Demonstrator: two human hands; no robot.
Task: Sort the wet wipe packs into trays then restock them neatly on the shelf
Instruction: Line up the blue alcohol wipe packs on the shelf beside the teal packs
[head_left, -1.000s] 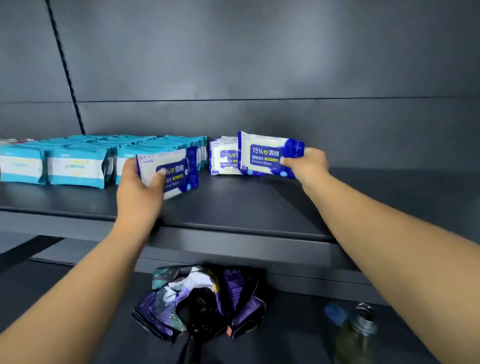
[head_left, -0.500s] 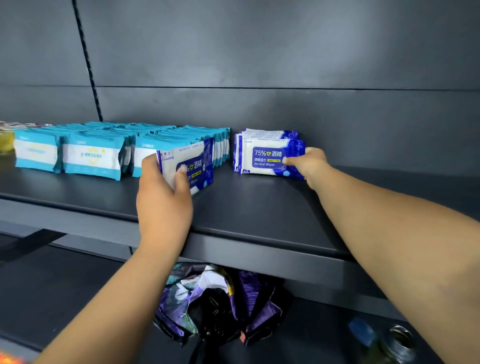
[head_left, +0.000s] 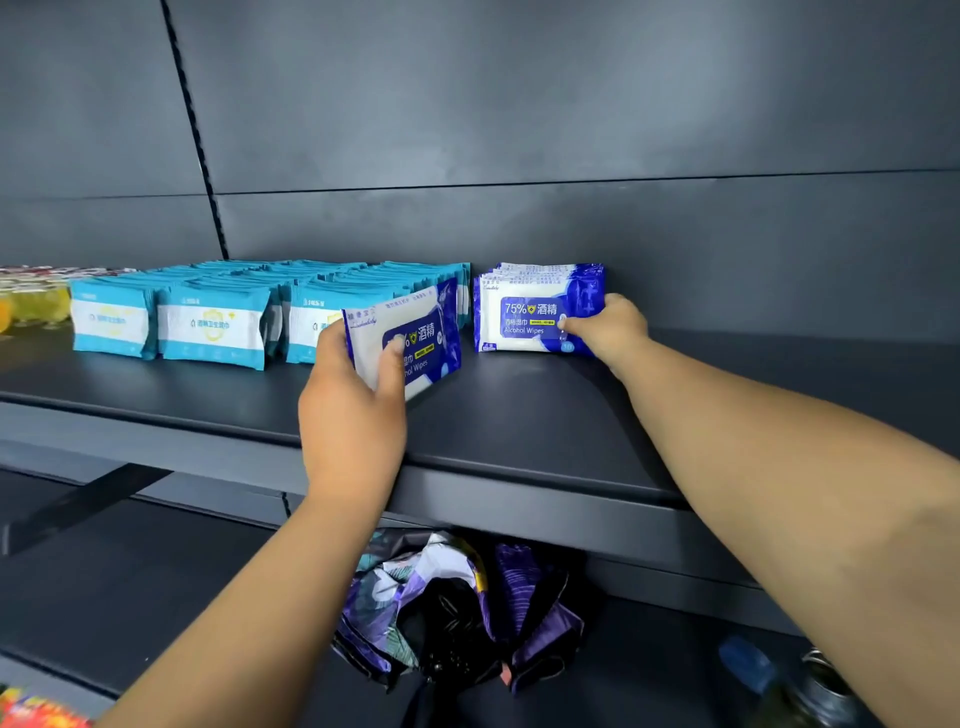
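Dark grey panels back a dark shelf (head_left: 519, 415) that runs across the view at chest height, with a lower shelf (head_left: 156, 597) beneath it.

On the upper shelf, rows of teal packs (head_left: 213, 332) stand upright on the left half, reaching back to the wall. Just right of them, apart by a narrow gap, a short row of blue packs (head_left: 530, 317) stands upright, the front one showing "75%" and "Alcohol Wipes". At the far left edge lie some yellow and red goods (head_left: 31, 304), too blurred to name.

On the lower shelf, a crumpled purple and white bag (head_left: 457, 608) sits below the shelf lip, between the two forearms. A bottle (head_left: 800, 691) with a blue cap beside it shows at the bottom right, partly cut off.

One more blue pack, the held pack (head_left: 410, 338), is tilted in front of the right end of the teal rows, its lower corner close to the shelf; whether it touches cannot be told.

A left hand (head_left: 353, 410) grips that pack from its left end, thumb laid across the front face and the other fingers curled behind it. A right hand (head_left: 608, 327) pinches the lower right corner of the front blue pack in the row, thumb on the face, the remaining fingers hidden behind.
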